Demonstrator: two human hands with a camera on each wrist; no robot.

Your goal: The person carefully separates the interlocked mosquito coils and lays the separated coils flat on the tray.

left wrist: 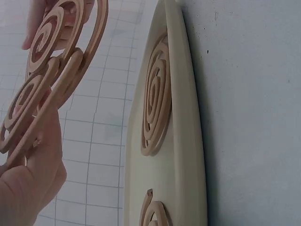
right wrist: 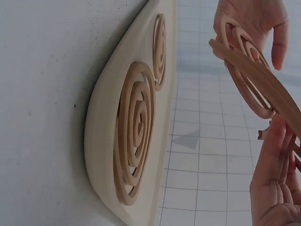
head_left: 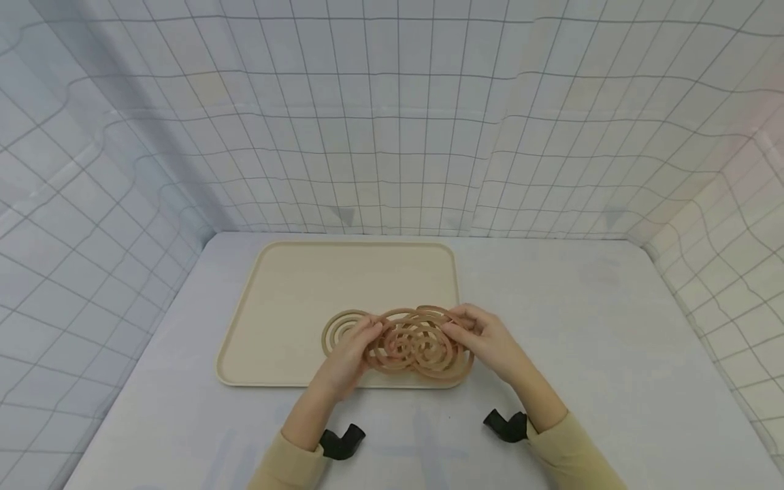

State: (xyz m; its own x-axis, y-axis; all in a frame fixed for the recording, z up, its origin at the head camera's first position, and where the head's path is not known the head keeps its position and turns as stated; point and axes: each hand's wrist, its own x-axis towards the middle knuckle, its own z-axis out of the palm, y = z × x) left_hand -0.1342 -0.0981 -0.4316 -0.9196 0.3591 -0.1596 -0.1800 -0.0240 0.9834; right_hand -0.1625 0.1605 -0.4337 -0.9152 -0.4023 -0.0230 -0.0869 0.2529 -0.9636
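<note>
Brown mosquito coils (left wrist: 56, 92), linked spiral to spiral, are held raised between my two hands above the tray's front right part. My left hand (head_left: 346, 357) pinches their left side, thumb uppermost. At the right side, my right hand (head_left: 486, 337) grips the rim between thumb and fingers. Beneath them, a flat coil (right wrist: 123, 136) lies in the beige tray (head_left: 294, 272) near its right corner. Another coil (right wrist: 158, 52) rests in the tray farther left, partly covered by my left hand in the head view. How many layers I hold cannot be told.
The tray, with a low raised rim, lies on a white table (head_left: 582, 327). White grid-patterned sheets (head_left: 392, 136) enclose the table at the back and both sides. Black straps (head_left: 343, 442) show at both wrists, below the sleeves (head_left: 288, 466).
</note>
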